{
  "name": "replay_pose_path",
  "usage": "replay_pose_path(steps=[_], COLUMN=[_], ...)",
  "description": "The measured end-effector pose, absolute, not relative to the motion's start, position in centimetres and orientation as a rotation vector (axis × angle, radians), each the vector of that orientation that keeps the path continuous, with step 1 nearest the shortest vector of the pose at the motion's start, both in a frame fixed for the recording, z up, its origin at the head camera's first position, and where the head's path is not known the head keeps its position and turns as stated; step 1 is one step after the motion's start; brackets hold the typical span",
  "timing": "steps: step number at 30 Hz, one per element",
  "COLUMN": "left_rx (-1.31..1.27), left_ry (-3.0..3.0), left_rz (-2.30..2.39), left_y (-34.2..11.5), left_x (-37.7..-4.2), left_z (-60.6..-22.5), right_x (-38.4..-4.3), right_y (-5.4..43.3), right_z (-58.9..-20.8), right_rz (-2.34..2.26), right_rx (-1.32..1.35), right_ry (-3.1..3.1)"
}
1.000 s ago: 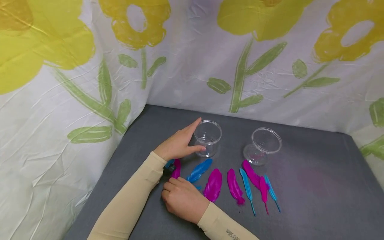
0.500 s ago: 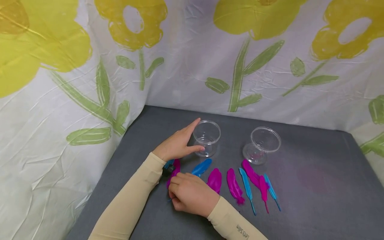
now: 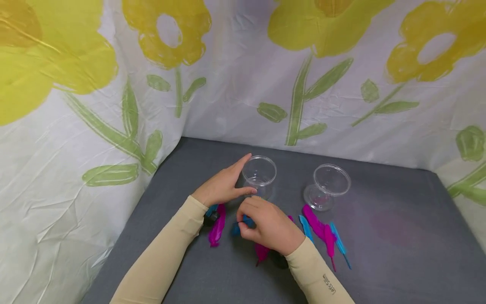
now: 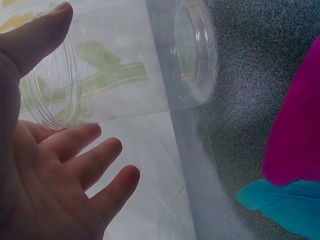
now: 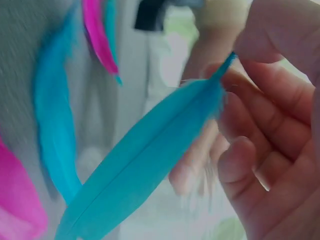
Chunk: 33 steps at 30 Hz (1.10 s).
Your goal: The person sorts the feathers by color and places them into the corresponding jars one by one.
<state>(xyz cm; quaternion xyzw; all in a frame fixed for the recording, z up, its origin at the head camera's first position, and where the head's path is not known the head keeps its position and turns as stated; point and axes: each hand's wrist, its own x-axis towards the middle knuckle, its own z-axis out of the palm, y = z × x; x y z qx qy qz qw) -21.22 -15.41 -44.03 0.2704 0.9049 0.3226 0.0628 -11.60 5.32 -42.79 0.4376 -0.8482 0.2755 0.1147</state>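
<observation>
My left hand [image 3: 224, 183] is beside a clear plastic jar [image 3: 260, 179], thumb and fingers spread at its near left side. In the left wrist view the thumb and index finger lie at the jar's rim, and the other fingers are spread apart from its wall. My right hand [image 3: 271, 223] pinches a blue feather [image 5: 145, 155] by its quill, just in front of that jar; the vane hangs out below the fingertips. On the cloth behind it in the right wrist view lies another blue feather [image 5: 57, 115], with a magenta feather [image 5: 20, 195] nearby.
A second clear jar [image 3: 332, 180] stands to the right. Several magenta and blue feathers lie in front of it, among them a thin blue one [image 3: 340, 245]. A magenta feather [image 3: 217, 228] lies by my left wrist. Flowered cloth [image 3: 228, 105] hangs behind the grey table [image 3: 402, 253].
My right hand has lifted a blue feather off the table and moved right and away from me, toward the left jar. The left hand stays at the jar.
</observation>
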Motion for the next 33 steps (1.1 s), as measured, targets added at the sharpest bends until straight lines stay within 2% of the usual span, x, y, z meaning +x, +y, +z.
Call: replay_pose_path(steps=[12, 24, 33], left_rx=[0.787, 0.789, 0.771], left_ry=[2.735, 2.710, 2.701], left_rz=[0.965, 0.994, 1.003], left_y=[-15.2, -14.8, -15.1], left_x=[-21.9, -21.8, -21.8], left_z=[-44.7, -44.9, -44.9], right_x=[-15.6, -18.9, -20.0], right_y=[9.2, 8.7, 8.3], right_z=[-40.2, -38.9, -37.5], right_rz=[1.181, 1.429, 1.430], right_rx=[1.038, 0.856, 0.868], right_ry=[-2.401, -2.308, -2.235])
